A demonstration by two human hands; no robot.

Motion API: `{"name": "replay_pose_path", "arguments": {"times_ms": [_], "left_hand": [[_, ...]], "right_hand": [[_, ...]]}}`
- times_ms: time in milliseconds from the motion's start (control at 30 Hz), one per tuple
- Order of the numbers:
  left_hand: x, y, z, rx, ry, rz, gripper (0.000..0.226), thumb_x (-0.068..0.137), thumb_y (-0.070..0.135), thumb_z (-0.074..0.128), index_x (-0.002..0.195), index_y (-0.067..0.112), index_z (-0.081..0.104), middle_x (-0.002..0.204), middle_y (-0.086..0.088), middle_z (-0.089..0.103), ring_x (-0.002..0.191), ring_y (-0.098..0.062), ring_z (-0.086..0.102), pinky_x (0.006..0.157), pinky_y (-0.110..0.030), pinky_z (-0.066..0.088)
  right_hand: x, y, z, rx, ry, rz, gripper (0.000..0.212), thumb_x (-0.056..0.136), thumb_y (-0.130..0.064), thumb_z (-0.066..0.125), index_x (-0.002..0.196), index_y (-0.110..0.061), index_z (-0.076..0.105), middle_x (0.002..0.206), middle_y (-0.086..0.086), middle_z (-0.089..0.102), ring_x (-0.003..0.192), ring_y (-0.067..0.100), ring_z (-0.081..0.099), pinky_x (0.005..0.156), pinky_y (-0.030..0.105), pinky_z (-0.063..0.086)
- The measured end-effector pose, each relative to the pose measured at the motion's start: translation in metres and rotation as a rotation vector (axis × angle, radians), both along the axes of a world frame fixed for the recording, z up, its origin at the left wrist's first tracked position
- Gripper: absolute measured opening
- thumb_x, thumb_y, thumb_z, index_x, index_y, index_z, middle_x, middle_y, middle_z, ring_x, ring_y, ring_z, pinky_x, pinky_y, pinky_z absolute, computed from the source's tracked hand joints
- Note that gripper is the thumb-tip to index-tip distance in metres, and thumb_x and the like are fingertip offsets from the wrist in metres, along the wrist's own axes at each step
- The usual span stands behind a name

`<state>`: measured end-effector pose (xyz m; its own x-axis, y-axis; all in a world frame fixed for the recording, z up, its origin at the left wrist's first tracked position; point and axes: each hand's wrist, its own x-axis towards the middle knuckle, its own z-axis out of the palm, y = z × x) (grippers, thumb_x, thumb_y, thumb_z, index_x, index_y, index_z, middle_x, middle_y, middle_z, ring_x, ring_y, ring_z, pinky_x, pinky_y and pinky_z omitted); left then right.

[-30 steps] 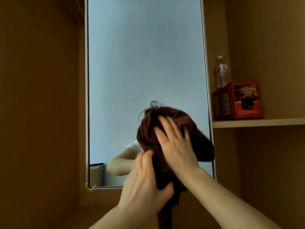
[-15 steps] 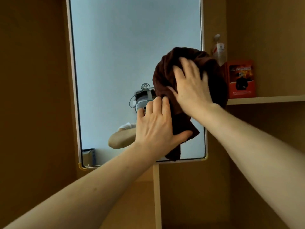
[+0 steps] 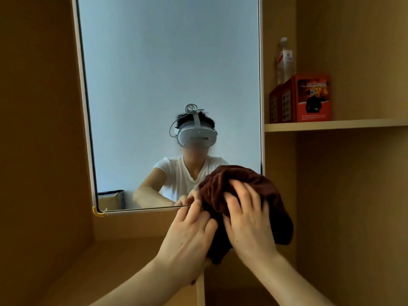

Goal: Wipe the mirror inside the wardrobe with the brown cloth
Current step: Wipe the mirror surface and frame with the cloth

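Observation:
The tall mirror (image 3: 154, 85) is fixed to the back of the wooden wardrobe and reflects a person in a white shirt wearing a headset. A bunched brown cloth (image 3: 271, 195) lies against the mirror's lower right corner, spilling over the frame and hanging down. My right hand (image 3: 247, 221) presses on the cloth with spread fingers. My left hand (image 3: 189, 235) lies flat beside it, fingers reaching the cloth's left edge at the mirror's bottom rim; its thumb is hidden.
Right of the mirror, a wooden shelf (image 3: 353, 124) carries a red box (image 3: 309, 98) and a clear plastic bottle (image 3: 284, 60) behind it. The wardrobe's left wall (image 3: 39, 151) stands close. A thin vertical divider (image 3: 199, 290) rises below my hands.
Both hands and the cloth have slid down from the mirror's right side at shelf height to its lower right corner. The reflected person now shows unobstructed.

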<state>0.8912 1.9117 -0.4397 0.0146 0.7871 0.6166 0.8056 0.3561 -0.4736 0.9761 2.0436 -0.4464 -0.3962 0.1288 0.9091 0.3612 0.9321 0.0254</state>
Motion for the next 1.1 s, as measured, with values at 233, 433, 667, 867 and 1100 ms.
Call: {"name": "replay_pose_path", "arguments": {"times_ms": [233, 433, 667, 867, 1100], "left_hand": [[0.005, -0.019, 0.012, -0.004, -0.143, -0.044, 0.081, 0.060, 0.069, 0.056, 0.120, 0.014, 0.063, 0.119, 0.003, 0.058, 0.110, -0.018, 0.054, 0.097, -0.031, 0.046], [-0.007, -0.015, 0.019, -0.044, -0.091, -0.028, 0.092, 0.053, 0.064, 0.057, 0.128, 0.011, 0.060, 0.120, 0.001, 0.057, 0.106, -0.016, 0.053, 0.101, -0.029, 0.030], [-0.022, -0.017, 0.030, -0.113, 0.024, -0.033, 0.095, 0.050, 0.071, 0.061, 0.130, 0.021, 0.058, 0.117, 0.006, 0.054, 0.105, -0.014, 0.047, 0.085, -0.028, 0.052], [-0.022, -0.016, 0.031, -0.095, 0.034, -0.036, 0.084, 0.056, 0.061, 0.065, 0.129, 0.019, 0.058, 0.110, 0.004, 0.052, 0.097, -0.016, 0.053, 0.079, -0.030, 0.054], [-0.017, -0.016, 0.025, -0.071, 0.022, -0.014, 0.082, 0.058, 0.055, 0.064, 0.130, 0.015, 0.058, 0.113, 0.001, 0.056, 0.100, -0.020, 0.056, 0.082, -0.032, 0.053]], "right_hand": [[0.010, 0.003, -0.014, -0.172, 0.226, 0.123, 0.037, 0.082, -0.015, 0.068, 0.118, -0.013, 0.058, 0.131, 0.006, 0.048, 0.124, 0.024, 0.041, 0.106, 0.037, 0.033], [0.002, 0.017, -0.023, -0.486, 0.379, 0.191, 0.044, 0.081, -0.018, 0.071, 0.119, -0.009, 0.052, 0.140, 0.012, 0.036, 0.127, 0.031, 0.044, 0.098, 0.033, 0.044], [0.015, 0.029, 0.017, -0.550, 0.372, 0.273, 0.044, 0.089, -0.015, 0.059, 0.132, -0.011, 0.049, 0.134, -0.006, 0.043, 0.124, 0.020, 0.046, 0.102, 0.032, 0.040], [0.012, 0.029, 0.119, -0.398, 0.365, 0.097, 0.030, 0.088, -0.014, 0.057, 0.117, -0.010, 0.050, 0.124, 0.010, 0.047, 0.113, 0.030, 0.048, 0.091, 0.044, 0.045], [0.010, 0.028, 0.072, -0.310, 0.367, 0.042, 0.031, 0.084, -0.012, 0.063, 0.112, -0.007, 0.051, 0.121, 0.014, 0.049, 0.108, 0.032, 0.052, 0.082, 0.046, 0.052]]}}
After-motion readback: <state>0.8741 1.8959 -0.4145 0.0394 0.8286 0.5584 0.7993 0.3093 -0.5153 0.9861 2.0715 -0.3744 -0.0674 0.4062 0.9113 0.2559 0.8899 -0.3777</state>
